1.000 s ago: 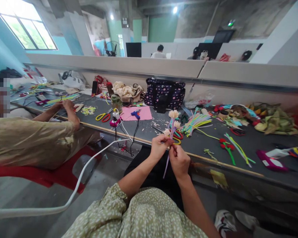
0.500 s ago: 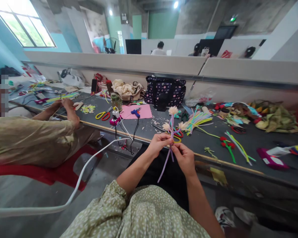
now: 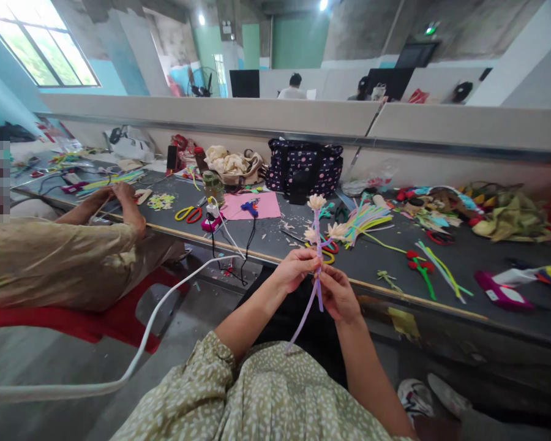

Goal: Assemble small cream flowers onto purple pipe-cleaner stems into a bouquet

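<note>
My left hand (image 3: 299,269) pinches the lilac stem of a pipe-cleaner flower (image 3: 318,229), which stands upright over the table's front edge. Three cream blooms top it, one high in the middle and one low on each side. Just below, my right hand (image 3: 340,294) is closed on the same stem with thumb and fingers. Two loose lilac ends hang under my fingers, the longer one curving down toward my lap. Behind the flower lie red-and-yellow scissors (image 3: 329,246) and a bundle of coloured pipe cleaners (image 3: 365,222).
A blue glue gun (image 3: 250,208) rests on a pink sheet (image 3: 272,203), beside a dotted bag (image 3: 303,168). Red pipe-cleaner flowers (image 3: 421,266) and a magenta power strip (image 3: 500,291) lie to the right. A white cable (image 3: 149,327) crosses at left, near a co-worker's hands (image 3: 119,195).
Both hands and the flower have dropped slightly. The longer loose end now bends closer to my shirt. The stem stays pinched in both hands.
</note>
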{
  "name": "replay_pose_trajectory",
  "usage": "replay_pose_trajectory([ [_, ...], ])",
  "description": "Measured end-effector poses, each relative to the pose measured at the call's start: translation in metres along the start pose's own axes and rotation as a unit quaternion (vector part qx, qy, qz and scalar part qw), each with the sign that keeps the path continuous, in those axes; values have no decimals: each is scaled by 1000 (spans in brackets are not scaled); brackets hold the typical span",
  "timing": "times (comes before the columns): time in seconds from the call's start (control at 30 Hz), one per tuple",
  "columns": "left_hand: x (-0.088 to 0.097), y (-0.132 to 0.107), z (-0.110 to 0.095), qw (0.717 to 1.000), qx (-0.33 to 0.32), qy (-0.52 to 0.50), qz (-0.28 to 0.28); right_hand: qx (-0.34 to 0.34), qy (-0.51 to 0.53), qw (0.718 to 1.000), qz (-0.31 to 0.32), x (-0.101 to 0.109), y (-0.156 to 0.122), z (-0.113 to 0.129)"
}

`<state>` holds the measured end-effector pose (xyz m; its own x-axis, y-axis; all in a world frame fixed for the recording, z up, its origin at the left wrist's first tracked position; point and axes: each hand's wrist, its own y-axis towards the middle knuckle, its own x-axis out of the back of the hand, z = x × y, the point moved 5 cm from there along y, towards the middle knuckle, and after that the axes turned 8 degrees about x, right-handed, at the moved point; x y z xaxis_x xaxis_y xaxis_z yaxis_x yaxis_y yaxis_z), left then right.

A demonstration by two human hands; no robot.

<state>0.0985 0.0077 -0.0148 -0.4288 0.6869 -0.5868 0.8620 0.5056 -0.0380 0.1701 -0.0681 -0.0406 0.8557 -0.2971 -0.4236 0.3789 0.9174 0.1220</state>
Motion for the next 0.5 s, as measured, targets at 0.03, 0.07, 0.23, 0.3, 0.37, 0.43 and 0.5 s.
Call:
replay_pose_trajectory([
  [0.03,0,1,0,1000,1,1,-1,6,-3,1000,-10,0,0,-1],
  [0.07,0,1,-1,1000,0,4,-3,16,-5,1000,-21,-1,1,0],
  [0.23,-1,0,-9,994,-71,59,-52,78,-14,994,-77,-7,3,7],
  [0.3,-1,-5,-8,989,-98,78,-79,103,-30,990,-90,-6,5,9],
  [0.37,0,-9,-1,989,-90,78,-87,120,-49,986,-101,-4,6,8],
  [0.43,3,-12,6,990,-78,67,-97,130,-62,983,-115,0,6,6],
  [0.5,7,-15,13,989,-64,67,-111,135,-65,980,-128,4,7,4],
])
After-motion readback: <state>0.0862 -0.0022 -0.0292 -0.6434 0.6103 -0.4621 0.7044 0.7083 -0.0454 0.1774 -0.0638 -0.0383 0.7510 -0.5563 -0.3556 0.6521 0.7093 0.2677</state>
